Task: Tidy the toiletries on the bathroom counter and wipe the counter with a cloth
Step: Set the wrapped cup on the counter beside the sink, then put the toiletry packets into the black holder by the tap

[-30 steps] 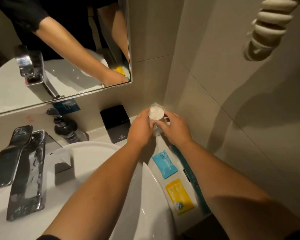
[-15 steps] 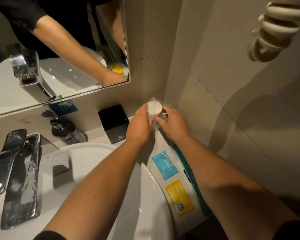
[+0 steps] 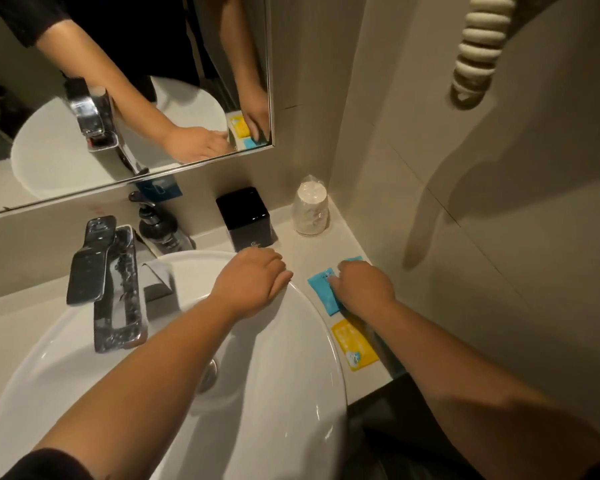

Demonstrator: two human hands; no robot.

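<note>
A plastic-wrapped cup (image 3: 310, 209) stands upside down in the back right corner of the counter (image 3: 293, 251), free of both hands. My left hand (image 3: 248, 282) rests palm down on the rim of the white basin (image 3: 312, 327), fingers curled, holding nothing. My right hand (image 3: 362, 287) lies on a blue sachet (image 3: 323, 289) on the counter, fingertips touching its upper part. A second blue sachet (image 3: 355, 259) peeks out behind the hand. A yellow sachet (image 3: 354, 344) lies nearer me, partly under my right forearm.
A black square box (image 3: 245, 216) stands by the back wall, with a dark pump bottle (image 3: 158, 225) to its left. The chrome tap (image 3: 108, 282) overhangs the basin. A mirror (image 3: 118, 91) hangs above. A coiled cream cord (image 3: 477, 50) hangs on the right wall.
Both hands have let go of the wrapped cup, which now stands in the corner. They came back towards me: the left onto the basin rim, the right onto the blue sachet.
</note>
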